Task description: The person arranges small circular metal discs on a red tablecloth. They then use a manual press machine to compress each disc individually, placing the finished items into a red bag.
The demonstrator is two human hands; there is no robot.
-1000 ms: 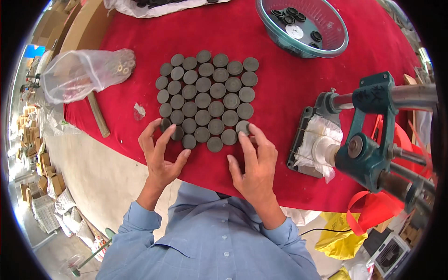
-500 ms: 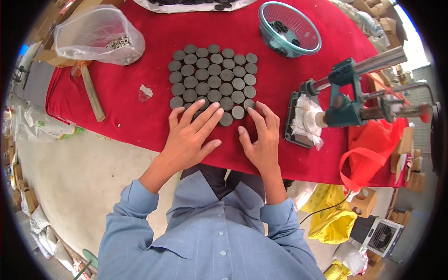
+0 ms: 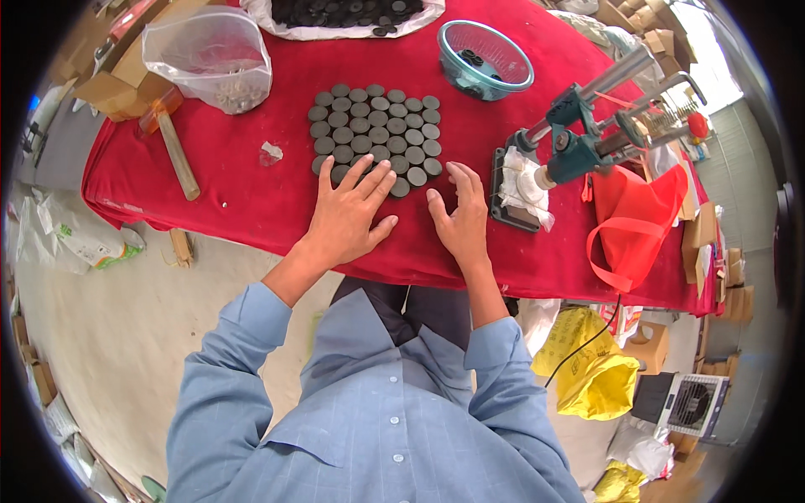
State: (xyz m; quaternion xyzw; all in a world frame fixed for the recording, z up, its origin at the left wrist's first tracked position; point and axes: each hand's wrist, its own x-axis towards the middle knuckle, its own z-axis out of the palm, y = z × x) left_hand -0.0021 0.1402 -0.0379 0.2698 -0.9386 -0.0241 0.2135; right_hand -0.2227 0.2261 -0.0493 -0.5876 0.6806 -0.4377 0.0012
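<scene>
Flat dark grey round discs (image 3: 378, 134) stand packed side by side in staggered rows on a red cloth. My left hand (image 3: 348, 216) lies palm down at the block's near left edge, fingers spread. Its fingertips rest on or against the nearest discs and hide some of them. My right hand (image 3: 463, 220) is just off the near right corner, thumb and fingers apart with nothing between them. A small gap shows between its fingertips and the closest disc.
On the red-covered table (image 3: 277, 197) are a hand press (image 3: 579, 138) at right, a teal basket (image 3: 486, 63) holding black pieces, a white sack (image 3: 335, 32) of black discs, a clear bag (image 3: 210, 59) of small parts, a hammer (image 3: 178, 155) and a red bag (image 3: 639, 222).
The whole view has shifted, showing more of the table's far side. My right hand has drawn slightly away from the discs. My left hand stays at their near edge.
</scene>
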